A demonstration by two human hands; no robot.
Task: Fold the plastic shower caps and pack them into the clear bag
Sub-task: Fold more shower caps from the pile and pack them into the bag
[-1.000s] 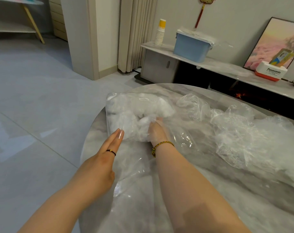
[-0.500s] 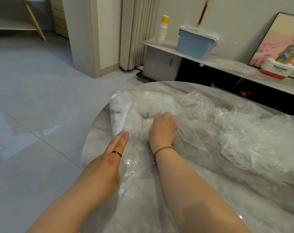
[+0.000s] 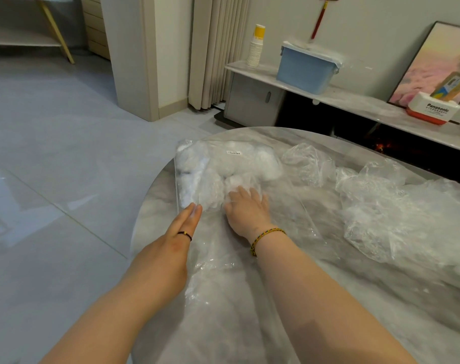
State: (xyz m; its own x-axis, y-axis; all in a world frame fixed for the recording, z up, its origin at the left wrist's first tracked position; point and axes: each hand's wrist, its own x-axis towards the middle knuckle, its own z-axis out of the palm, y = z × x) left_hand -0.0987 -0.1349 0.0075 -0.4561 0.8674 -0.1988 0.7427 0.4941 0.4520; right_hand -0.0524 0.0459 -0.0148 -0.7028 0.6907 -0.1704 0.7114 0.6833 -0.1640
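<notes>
While the clear bag point(image 3: 249, 156) lies on the bench point(image 3: 156, 214) with its long axis running away from the person, white folded shower caps point(image 3: 194, 166) fill its far end. The right hand point(image 3: 247, 214) presses flat against them, fingers spread. The left hand point(image 3: 167, 254), fingers straight and together, touches the bag's left edge. Loose shower caps point(image 3: 381, 206) are heaped to the right.

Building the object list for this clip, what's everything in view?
table: 1, grey marble, foreground
clear bag: 1, transparent, table's left side
folded shower caps: several, white, inside the bag
loose shower caps: heap, clear, table's right side
shelf: 1, pale marble, far wall
bin: 1, blue, on the shelf
paper cups: 1 stack, white and yellow, left of bin
box: 1, white and red, shelf's right end
picture: 1, pink, leaning behind the box
left hand: 1, fingers straight, at bag's left edge
right hand: 1, fingers spread, pressing the folded caps
</notes>
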